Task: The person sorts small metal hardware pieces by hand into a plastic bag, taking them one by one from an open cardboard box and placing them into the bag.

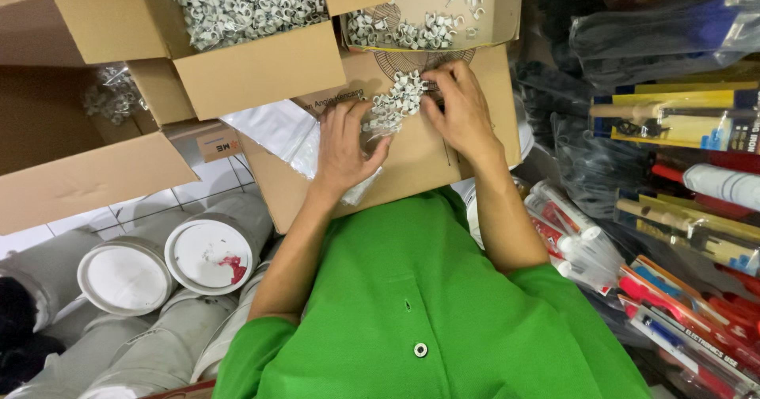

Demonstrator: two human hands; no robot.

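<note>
- Far left, a large open cardboard box (75,122) stands with a clear bag of clips inside; below it lie grey pipes with white end caps (127,276), one cap smeared with red.
- An open carton (253,70) higher up is filled to the brim with small white cable clips (241,3).
- A clear plastic bag (277,130) lies flat on the cardboard flap (404,165) that serves as a work surface.
- The left hand (344,150) rests palm down on the flap, fingers spread and slightly curled, its fingertips touching the near left end of the small heap of clips (396,102); it grips nothing that I can make out.
- The heap runs slantwise, from near the left fingertips up and to the right toward the other hand, so both hands bracket it, neither clearly nearer.
- The right hand (459,106) lies over the heap's upper right end, fingers bent onto the clips; whether it pinches any is hidden.
- Behind the heap, another box (431,3) holds loose clips, just past the fingers.
- Far right, packaged tools and tubes (681,209) crowd a shelf, well apart from the hands.
</note>
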